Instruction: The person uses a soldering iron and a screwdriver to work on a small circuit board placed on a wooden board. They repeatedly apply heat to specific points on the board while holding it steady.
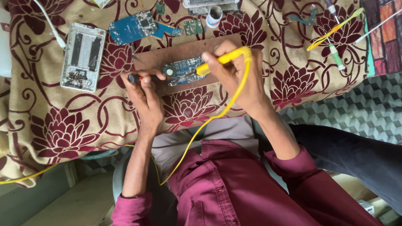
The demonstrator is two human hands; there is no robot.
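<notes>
fingers of my right hand (pixel 238 79) clenched round a yellow corded soldering iron (pixel 224 58), tip on the small blue circuit board (pixel 181 71) atop a brown wooden block (pixel 176 54), my left hand (pixel 144 94) at nine o'clock pinching a dark thin tool (pixel 140 78), silver phone frame (pixel 82 56) further at nine o'clock

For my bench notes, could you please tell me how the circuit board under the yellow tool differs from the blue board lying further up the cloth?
The small circuit board sits on a brown wooden block, worked on by both hands; the larger blue board lies untouched on the patterned cloth. Both are blue and bare.
</notes>
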